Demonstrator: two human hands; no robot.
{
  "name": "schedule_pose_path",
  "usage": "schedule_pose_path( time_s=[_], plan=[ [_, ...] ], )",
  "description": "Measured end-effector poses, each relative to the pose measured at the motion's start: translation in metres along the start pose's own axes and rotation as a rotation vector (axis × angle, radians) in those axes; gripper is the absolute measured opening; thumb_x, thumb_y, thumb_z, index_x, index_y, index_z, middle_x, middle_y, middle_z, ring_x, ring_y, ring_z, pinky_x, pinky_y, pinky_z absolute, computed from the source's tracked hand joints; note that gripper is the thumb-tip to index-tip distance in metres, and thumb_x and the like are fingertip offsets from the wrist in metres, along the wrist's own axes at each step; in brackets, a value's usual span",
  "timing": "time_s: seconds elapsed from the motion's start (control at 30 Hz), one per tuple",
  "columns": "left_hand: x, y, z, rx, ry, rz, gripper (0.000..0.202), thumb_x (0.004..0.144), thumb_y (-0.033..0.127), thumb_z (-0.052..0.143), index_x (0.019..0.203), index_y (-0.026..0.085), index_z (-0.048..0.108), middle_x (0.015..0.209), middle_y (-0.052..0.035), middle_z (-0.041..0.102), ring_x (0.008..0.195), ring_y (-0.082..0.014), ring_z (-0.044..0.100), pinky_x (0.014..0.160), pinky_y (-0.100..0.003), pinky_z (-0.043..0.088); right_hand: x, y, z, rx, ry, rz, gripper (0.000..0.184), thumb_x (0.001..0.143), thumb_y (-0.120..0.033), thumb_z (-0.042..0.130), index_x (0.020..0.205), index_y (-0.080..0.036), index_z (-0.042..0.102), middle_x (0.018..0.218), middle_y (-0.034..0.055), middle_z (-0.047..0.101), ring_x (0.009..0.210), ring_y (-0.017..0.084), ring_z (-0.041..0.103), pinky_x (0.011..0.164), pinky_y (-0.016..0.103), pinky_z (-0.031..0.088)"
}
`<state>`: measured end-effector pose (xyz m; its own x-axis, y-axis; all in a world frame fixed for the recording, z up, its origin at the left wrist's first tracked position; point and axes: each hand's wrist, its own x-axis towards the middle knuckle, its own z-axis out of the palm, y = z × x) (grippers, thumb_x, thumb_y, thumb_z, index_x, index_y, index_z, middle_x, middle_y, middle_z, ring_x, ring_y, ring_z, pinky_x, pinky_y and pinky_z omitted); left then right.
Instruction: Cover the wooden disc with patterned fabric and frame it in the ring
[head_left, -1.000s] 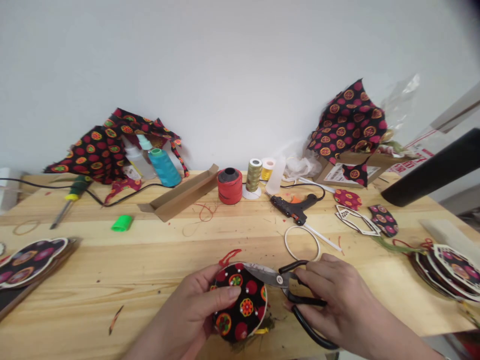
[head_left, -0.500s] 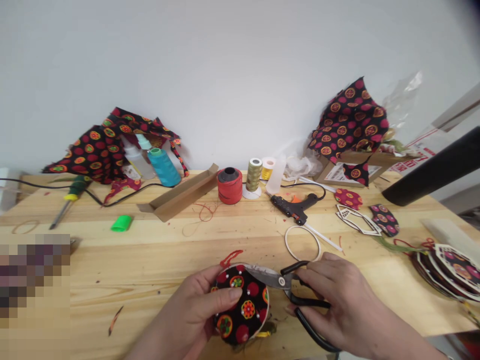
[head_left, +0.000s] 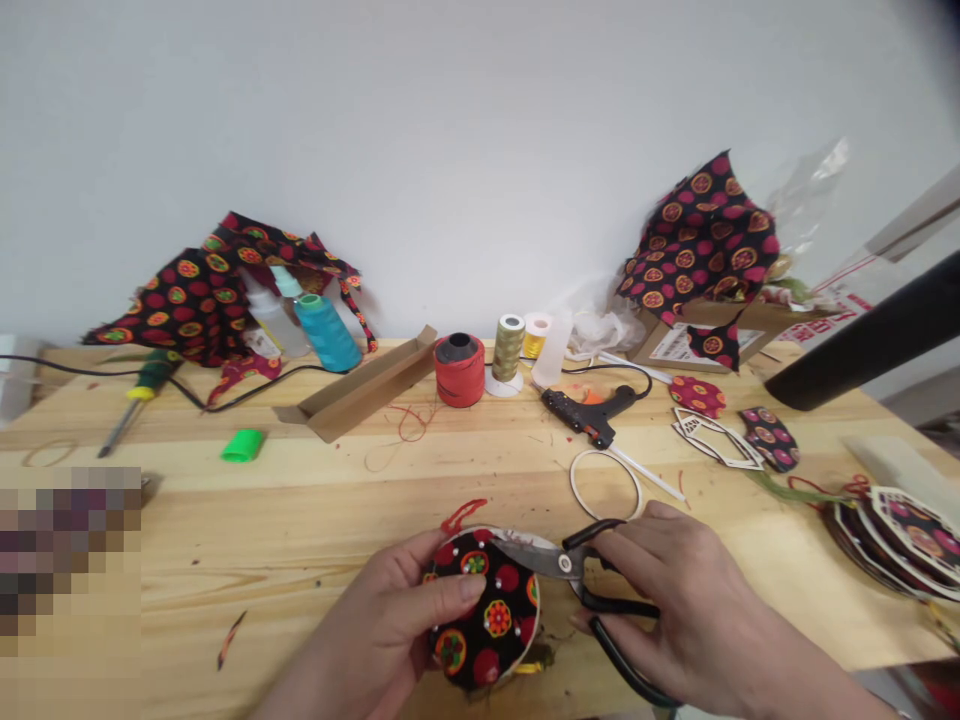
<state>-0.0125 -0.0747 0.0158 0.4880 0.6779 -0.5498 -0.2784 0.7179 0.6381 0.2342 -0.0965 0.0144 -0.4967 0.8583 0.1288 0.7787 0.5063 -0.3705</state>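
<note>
My left hand [head_left: 409,605] grips a round fabric-covered piece [head_left: 491,655], black with red dots, bright flower prints and small white beads. Its thumb presses on the front, while the other fingers go out of sight behind. A red cord loop [head_left: 461,515] sticks up from the top, and something yellow shows under the lower edge. My right hand [head_left: 675,590] is closed around the black handles of a pair of scissors [head_left: 566,565]. The blades point left and lie against the piece's upper right rim, where pale material shows. Whether they are cutting there, I cannot tell.
Beyond my hands lie a white ring [head_left: 574,490], a black glue gun [head_left: 592,412], a red thread spool [head_left: 460,372] and a cardboard strip [head_left: 367,390]. Decorated round pieces [head_left: 900,540] are stacked at right. A screwdriver [head_left: 135,405] and green cap [head_left: 242,446] are at left.
Almost nothing differs. The round piece and the scissors have shifted very slightly; both hands keep the same hold.
</note>
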Motion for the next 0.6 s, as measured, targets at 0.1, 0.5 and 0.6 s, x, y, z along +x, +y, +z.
schedule_pose_path(
  time_s=[0.1,0.5,0.6],
  plan=[
    [0.0007,-0.0002,-0.0004,-0.012,-0.001,0.011,0.032,0.075,0.016,0.075,0.106,0.014,0.073,0.09,-0.0114,0.076,0.076,-0.02,0.069,0.07,-0.028,0.052,0.0009,-0.0003,-0.0002,-0.008,-0.028,-0.006,0.012,0.081,-0.027,0.056,0.072,-0.019,0.053,0.066,0.0027,0.06,0.06,0.017,0.054,0.06,0.031,0.032],
    [0.0006,-0.0029,-0.0039,-0.007,-0.022,0.021,0.033,0.078,0.017,0.073,0.11,0.015,0.071,0.092,-0.0116,0.077,0.078,-0.0203,0.07,0.072,-0.029,0.053,0.0021,0.0007,-0.0011,-0.02,-0.01,-0.069,0.018,0.085,-0.027,0.055,0.071,-0.02,0.048,0.064,0.0,0.058,0.056,0.014,0.051,0.058,0.029,0.03],
    [0.0009,-0.0035,-0.0037,-0.004,-0.004,0.02,0.033,0.077,0.018,0.074,0.109,0.014,0.071,0.091,-0.0117,0.077,0.078,-0.0207,0.07,0.072,-0.029,0.053,0.0014,0.0021,0.0005,-0.03,0.004,-0.08,0.02,0.086,-0.029,0.056,0.071,-0.02,0.048,0.063,-0.0006,0.058,0.055,0.014,0.051,0.059,0.028,0.03]
  ],
)
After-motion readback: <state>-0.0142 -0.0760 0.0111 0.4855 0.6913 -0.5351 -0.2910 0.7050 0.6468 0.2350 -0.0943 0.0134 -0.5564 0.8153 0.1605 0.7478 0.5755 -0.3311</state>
